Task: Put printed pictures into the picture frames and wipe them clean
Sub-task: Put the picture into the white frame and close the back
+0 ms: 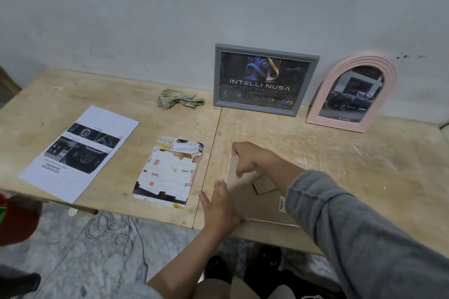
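Head view: a brown frame back, lying face down near the front edge of the worktop, is being gripped at its far left corner by the curled fingers of the right hand. Its left edge is being pressed by the flat, straight-fingered left hand. A printed picture is lying just to the left. A grey frame and a pink arched frame are leaning at the back edge, near a cloth.

Our left hand flat, fingers straight, pressing down. Our right hand curled, fingertips pinching an edge, grey-sleeved arm reaching across.
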